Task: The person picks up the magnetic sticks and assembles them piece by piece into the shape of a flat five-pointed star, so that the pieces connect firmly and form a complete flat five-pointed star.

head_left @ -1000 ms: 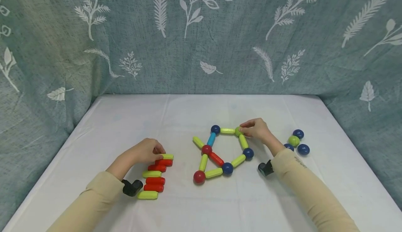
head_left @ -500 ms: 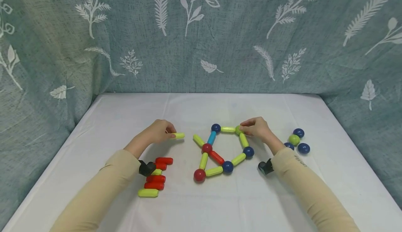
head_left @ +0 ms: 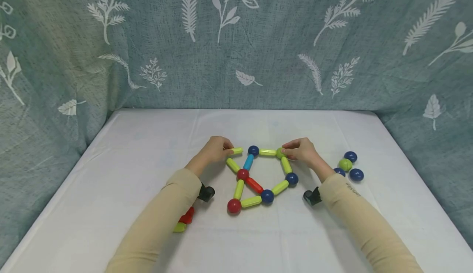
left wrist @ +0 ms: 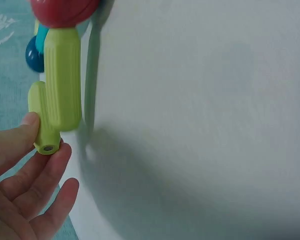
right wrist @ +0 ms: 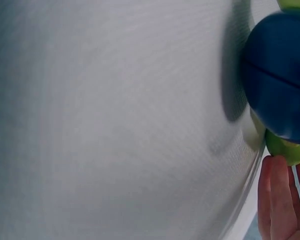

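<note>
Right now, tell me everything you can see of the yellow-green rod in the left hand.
The yellow-green rod is short and straight, looks like smooth plastic, and shows a round grey spot, perhaps metal, in its near end. The left hand pinches that end between thumb and fingers, hiding part of it. Its free end points toward a dark blue ball, with a small gap between them.
</note>
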Motion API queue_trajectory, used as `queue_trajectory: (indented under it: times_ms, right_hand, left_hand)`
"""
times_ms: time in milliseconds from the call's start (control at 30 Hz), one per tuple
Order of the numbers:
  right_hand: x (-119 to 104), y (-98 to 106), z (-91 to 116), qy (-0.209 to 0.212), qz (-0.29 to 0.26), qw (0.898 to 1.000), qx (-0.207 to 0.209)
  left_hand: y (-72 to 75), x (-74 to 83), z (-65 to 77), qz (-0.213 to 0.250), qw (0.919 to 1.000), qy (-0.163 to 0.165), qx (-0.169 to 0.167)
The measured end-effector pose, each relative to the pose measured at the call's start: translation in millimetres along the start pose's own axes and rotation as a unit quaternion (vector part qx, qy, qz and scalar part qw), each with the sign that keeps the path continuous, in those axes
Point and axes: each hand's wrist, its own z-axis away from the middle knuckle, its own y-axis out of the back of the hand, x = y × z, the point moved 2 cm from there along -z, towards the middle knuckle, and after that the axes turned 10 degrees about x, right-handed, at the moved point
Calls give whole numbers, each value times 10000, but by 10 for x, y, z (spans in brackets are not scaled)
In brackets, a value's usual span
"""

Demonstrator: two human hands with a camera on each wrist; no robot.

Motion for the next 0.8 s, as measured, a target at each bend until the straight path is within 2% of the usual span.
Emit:
queue_trajectory:
  times_ms: [100, 300, 600, 800]
  right_hand:
    - [3, 1, -2, 11, 1, 10000, 3]
    - [4, 5, -5, 36, -21, 10000, -34]
    - [-1, 12, -9, 7, -19, 10000, -42]
    - [0, 4, -6, -49, -62, 10000, -49]
  left_hand:
    - [-62, 55, -38, 33, 9999, 161, -33]
    - [-126, 108, -55, 38, 9996, 276, -77]
    - [-140, 124, -47, 92, 9991, 405, -115]
    - [-124, 120, -31, 88, 9993, 318, -169]
